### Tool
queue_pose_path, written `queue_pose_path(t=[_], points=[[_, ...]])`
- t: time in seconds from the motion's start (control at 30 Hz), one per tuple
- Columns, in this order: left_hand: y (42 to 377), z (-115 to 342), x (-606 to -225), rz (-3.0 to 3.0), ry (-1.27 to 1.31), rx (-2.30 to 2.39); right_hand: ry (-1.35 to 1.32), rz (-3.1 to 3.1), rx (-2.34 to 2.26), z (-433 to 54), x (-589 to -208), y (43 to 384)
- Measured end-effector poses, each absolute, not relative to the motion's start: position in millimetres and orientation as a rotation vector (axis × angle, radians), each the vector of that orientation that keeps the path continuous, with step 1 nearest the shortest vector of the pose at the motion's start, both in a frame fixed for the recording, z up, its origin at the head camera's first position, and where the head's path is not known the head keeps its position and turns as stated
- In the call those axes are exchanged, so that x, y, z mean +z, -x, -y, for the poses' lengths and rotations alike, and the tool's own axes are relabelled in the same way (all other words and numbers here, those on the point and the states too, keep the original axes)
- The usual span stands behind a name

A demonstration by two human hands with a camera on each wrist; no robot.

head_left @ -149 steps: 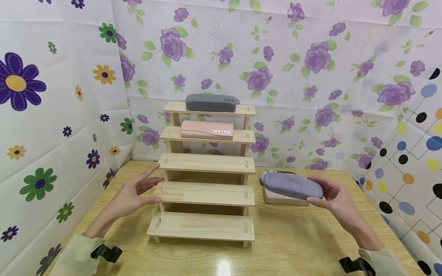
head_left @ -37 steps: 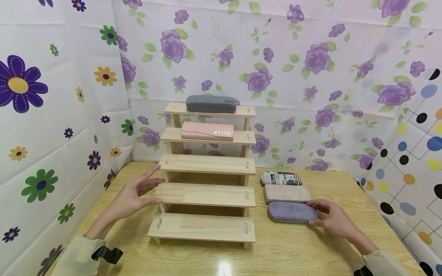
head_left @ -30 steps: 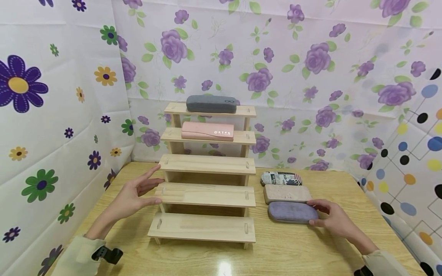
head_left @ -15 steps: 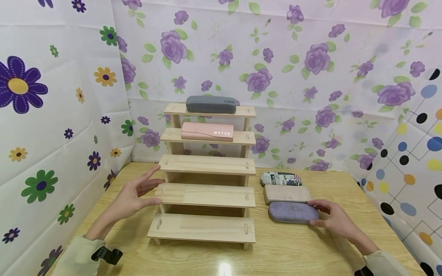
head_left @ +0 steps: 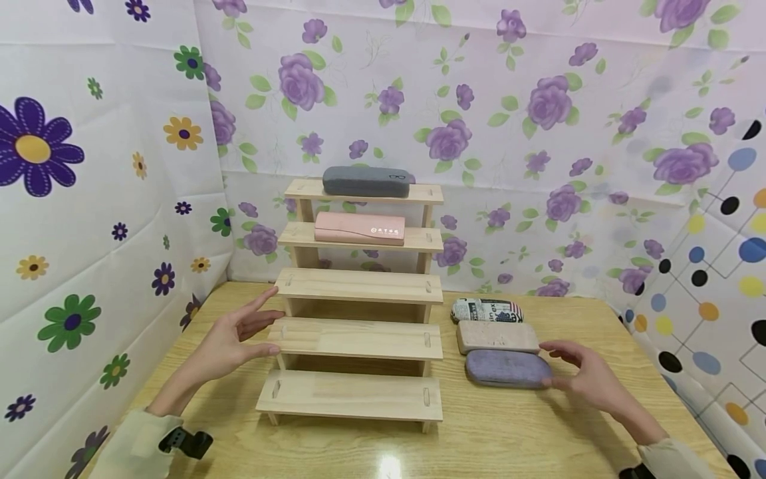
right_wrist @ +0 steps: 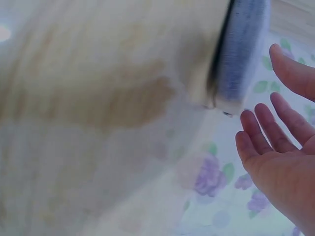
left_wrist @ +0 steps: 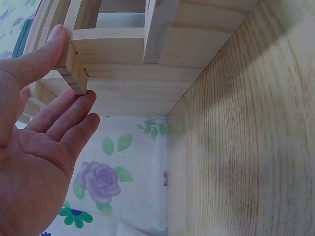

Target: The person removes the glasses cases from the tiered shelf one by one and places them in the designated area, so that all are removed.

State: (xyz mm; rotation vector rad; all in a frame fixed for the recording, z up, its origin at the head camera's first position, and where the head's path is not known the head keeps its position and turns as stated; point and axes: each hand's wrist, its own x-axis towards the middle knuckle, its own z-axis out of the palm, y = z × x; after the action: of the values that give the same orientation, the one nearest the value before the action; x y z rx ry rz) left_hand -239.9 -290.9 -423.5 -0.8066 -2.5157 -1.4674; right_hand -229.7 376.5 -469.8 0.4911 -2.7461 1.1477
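Note:
A wooden stepped rack (head_left: 359, 336) stands on the table. My left hand (head_left: 224, 342) holds the left end of its second-lowest shelf (left_wrist: 74, 73), thumb at the front edge and fingers at the back. My right hand (head_left: 589, 379) is just off the right end of a blue-purple glasses case (head_left: 509, 369) lying on the table. In the right wrist view its fingers are spread and loosely bent beside the case, holding nothing. Behind that case lie a beige glasses case (head_left: 498, 336) and a newspaper-print case (head_left: 487, 310), forming a row.
A grey-blue glasses case (head_left: 365, 181) sits on the rack's top shelf, and a pink glasses case (head_left: 359, 227) is one shelf lower. Flowered cloth (head_left: 538, 199) hangs behind the table (head_left: 491, 439), with patterned sheets at both sides.
Earlier the right hand held the blue-purple case raised over the beige one; it was then set down in front. Now the fingers have let go and drawn back right. The left hand stays put.

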Motion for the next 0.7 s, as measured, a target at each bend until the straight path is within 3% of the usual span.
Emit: queue_pose_path(t=[0.3, 0.7], points=[[240.2, 291.4, -424.1, 2.521, 0.801, -1.470, -0.585, 2.663, 1.168, -364.4, -447.4, 228.6], [240.9, 291.8, -425.1, 2.522, 0.800, -1.452, -0.622, 2.661, 1.197, -312.2, -414.2, 229.5]])
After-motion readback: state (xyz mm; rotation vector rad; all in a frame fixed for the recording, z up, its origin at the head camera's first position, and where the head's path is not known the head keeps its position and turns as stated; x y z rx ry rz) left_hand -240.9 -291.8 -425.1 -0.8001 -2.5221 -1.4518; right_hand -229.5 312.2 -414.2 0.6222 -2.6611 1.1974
